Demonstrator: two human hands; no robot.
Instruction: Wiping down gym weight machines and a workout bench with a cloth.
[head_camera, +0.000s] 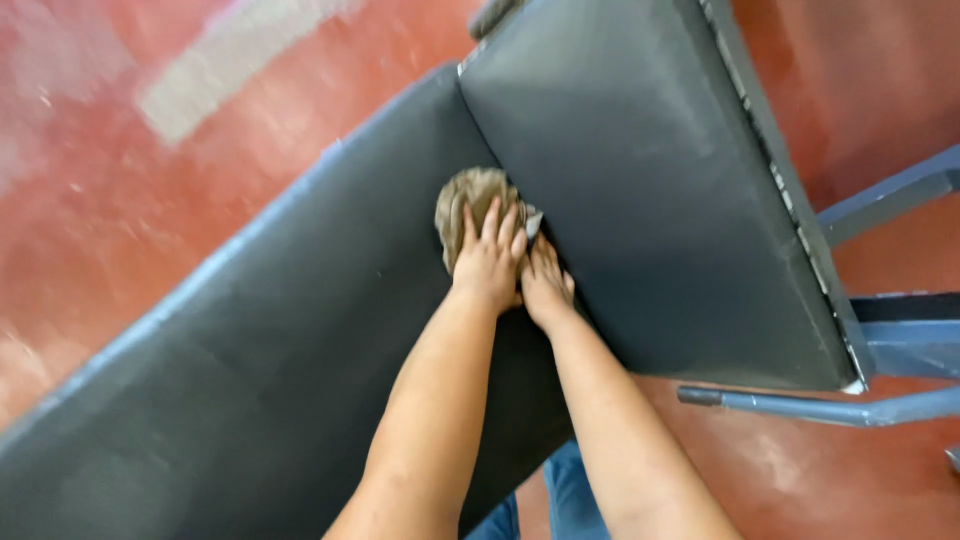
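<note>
Along the seam where the long dark bench pad (250, 370) meets the angled pad (650, 170), the left hand (488, 262) lies flat, fingers spread, pressing a crumpled tan cloth (470, 195) down onto the surface. Just beside it, the right hand (545, 285) pushes its fingertips into the gap; its grip cannot be told. Blue frame tubes (830, 408) stand on the red floor (120, 200).

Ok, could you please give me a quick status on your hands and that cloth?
Left hand flat on crumpled tan cloth. Right hand beside it, at seam of dark padded bench. Nothing in the way.
</note>
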